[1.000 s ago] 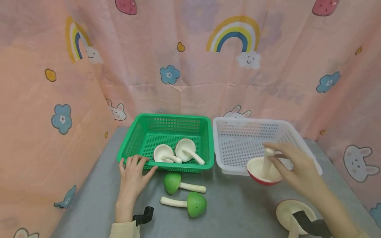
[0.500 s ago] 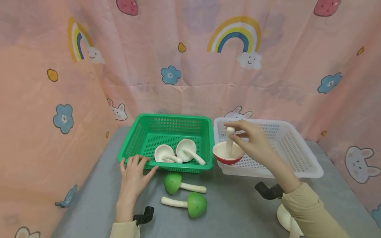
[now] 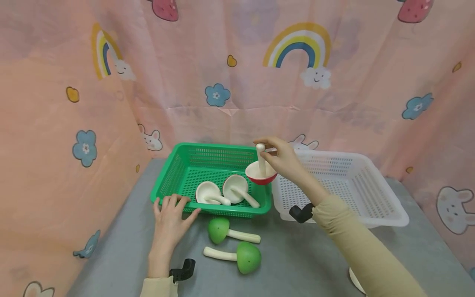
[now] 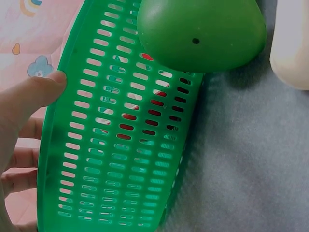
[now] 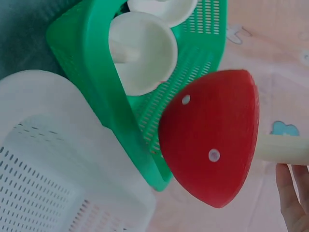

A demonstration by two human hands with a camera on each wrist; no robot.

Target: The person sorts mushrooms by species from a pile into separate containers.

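My right hand (image 3: 279, 156) pinches the pale stem of a red-capped toy mushroom (image 3: 261, 176) (image 5: 212, 135), cap downward, over the right end of the green basket (image 3: 174, 167) (image 5: 96, 87). Two mushrooms (image 3: 222, 192) lie in that basket with their white undersides up. My left hand (image 3: 171, 214) (image 4: 19, 125) grips the basket's near left rim (image 4: 116, 159), thumb outside the wall and fingers inside. Two green-capped mushrooms (image 3: 233, 245) lie on the grey table in front of the basket; one green cap (image 4: 200, 31) shows close in the left wrist view.
A white basket (image 3: 356, 206) (image 5: 53, 169) stands right of the green one, touching it. Part of another pale mushroom (image 3: 355, 280) peeks out under my right sleeve. Pink printed cloth walls the table at the back and sides.
My right hand has carried the red mushroom left and up, from the white basket's front to above the green basket's right end. The left hand has stayed on the rim.
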